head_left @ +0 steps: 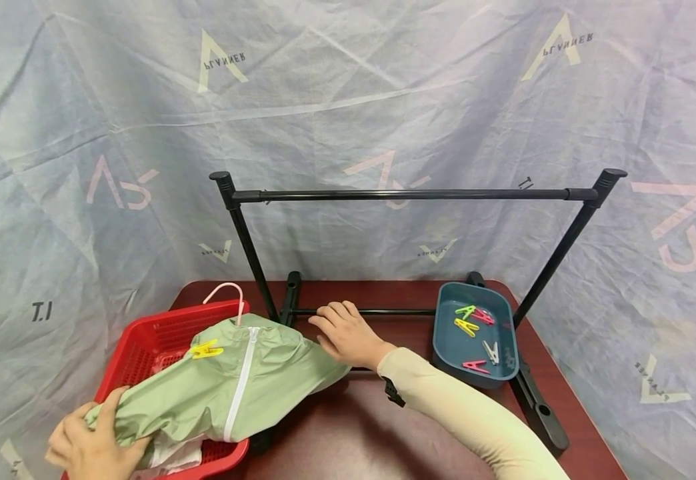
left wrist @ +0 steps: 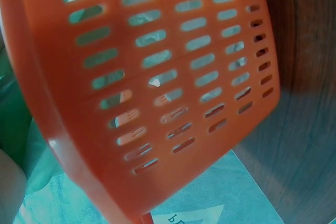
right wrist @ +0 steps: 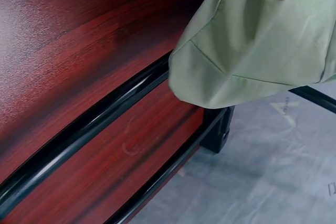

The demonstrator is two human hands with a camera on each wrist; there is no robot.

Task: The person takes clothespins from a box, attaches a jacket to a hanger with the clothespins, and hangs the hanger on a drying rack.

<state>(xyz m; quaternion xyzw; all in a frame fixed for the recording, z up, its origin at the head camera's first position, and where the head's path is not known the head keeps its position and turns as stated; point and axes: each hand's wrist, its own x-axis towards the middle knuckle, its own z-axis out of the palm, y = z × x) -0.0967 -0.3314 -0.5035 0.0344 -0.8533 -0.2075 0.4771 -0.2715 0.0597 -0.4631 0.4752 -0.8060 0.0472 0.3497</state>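
Seemingly a curtained-off workspace, printed sheeting (head_left: 348, 127), reddish tabletop (head_left: 324, 450)

A close-fitting, plain cream fabric sleeve (head_left: 456, 407) covers the person's right arm, wrinkled well away from its cuff (head_left: 389, 363), beside which juts a small black wrist-worn piece (head_left: 393, 393), with bare fingers (head_left: 327, 316) beyond it.

Black rack (head_left: 402, 195) stands on dark-red table (head_left: 384, 295), blue tub (head_left: 453, 345) of five small clothespins (head_left: 467, 327) beside its right end, printed grey sheet (head_left: 336, 80) hanging behind the rack.
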